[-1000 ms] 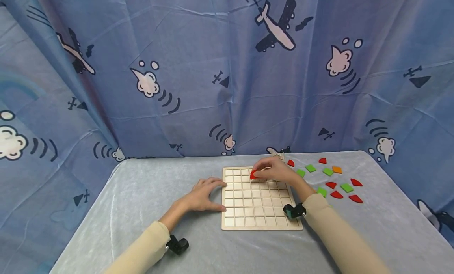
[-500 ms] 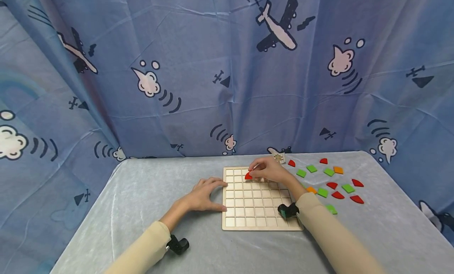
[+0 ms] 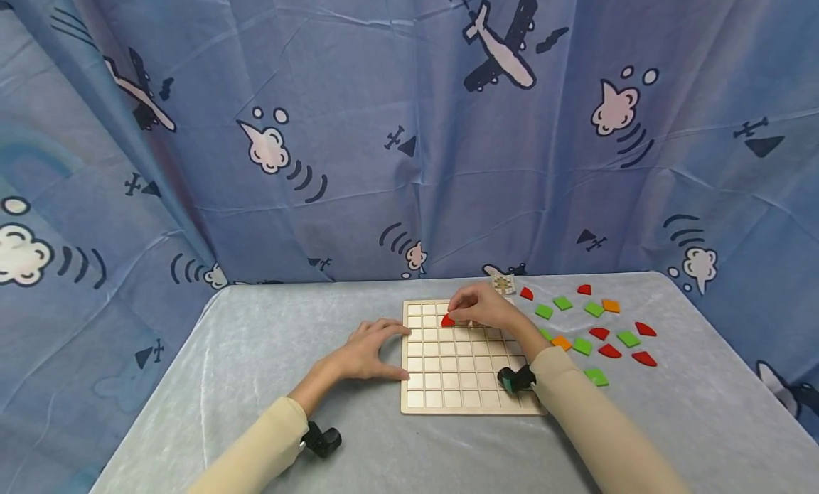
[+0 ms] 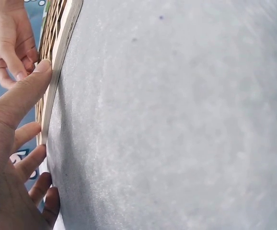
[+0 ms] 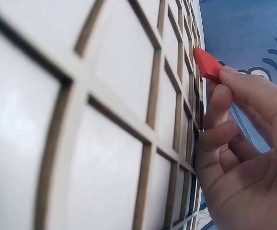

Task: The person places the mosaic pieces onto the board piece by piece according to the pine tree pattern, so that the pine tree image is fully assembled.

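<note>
A wooden grid board [image 3: 451, 401] with square cells lies flat on the table. My right hand [image 3: 483, 308] is over its far part and pinches a red quarter-round tile [image 3: 447, 321] between thumb and fingertips. Seen from the right wrist, that red tile [image 5: 207, 64] is tilted, one corner right at the grid. A second bit of red [image 5: 201, 115] shows lower, mostly hidden behind the fingers. My left hand [image 3: 367, 352] rests at the board's left edge with fingers spread. In the left wrist view its thumb lies on the rim, and the fingertips touch the side.
Right of the board lie several red quarter-round tiles [image 3: 610, 351], several green square tiles [image 3: 628, 339] and orange square tiles [image 3: 611, 306]. A small patterned piece [image 3: 503, 284] sits behind the board. A blue printed curtain [image 3: 345, 160] hangs along the table's back edge.
My right hand has shifted a little left with the red tile and lowered it toward the grid, uncovering more tiles on the right. The left hand stays in place.
</note>
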Tool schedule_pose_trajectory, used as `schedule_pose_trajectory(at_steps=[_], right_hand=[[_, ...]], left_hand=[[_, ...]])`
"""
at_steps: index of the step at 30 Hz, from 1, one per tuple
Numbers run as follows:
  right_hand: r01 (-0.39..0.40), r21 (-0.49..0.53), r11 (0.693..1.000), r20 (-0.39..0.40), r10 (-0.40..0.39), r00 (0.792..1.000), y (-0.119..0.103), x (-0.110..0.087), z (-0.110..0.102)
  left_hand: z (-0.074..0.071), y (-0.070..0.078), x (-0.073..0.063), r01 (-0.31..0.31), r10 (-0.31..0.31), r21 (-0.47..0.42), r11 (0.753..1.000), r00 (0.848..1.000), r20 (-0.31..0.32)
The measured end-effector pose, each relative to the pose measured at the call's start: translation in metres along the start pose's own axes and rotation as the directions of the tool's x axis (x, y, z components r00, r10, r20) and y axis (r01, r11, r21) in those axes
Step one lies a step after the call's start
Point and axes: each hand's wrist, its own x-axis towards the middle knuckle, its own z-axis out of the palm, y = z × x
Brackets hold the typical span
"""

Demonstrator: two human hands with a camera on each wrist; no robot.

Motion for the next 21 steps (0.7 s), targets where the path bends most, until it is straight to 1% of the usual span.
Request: schedule_pose_trajectory(at_steps=[14,16,21], right_hand=[[-0.036,0.003,0.999,0.002,0.036,0.999,-0.003,0.002,0.004],[-0.038,0.002,0.999,0.006,0.038,0.999,-0.007,0.001,0.005],[-0.053,0.003,0.999,0.017,0.053,0.998,-0.029,-0.005,0.003]], left_hand=[[-0.001,0.001,-0.001,-0.001,0.001,-0.008,1.000,1.000,-0.003],[-0.001,0.001,-0.001,-0.003,0.003,-0.009,1.000,1.000,-0.004],[-0.001,0.000,-0.001,-0.005,0.005,-0.006,1.000,1.000,-0.003]])
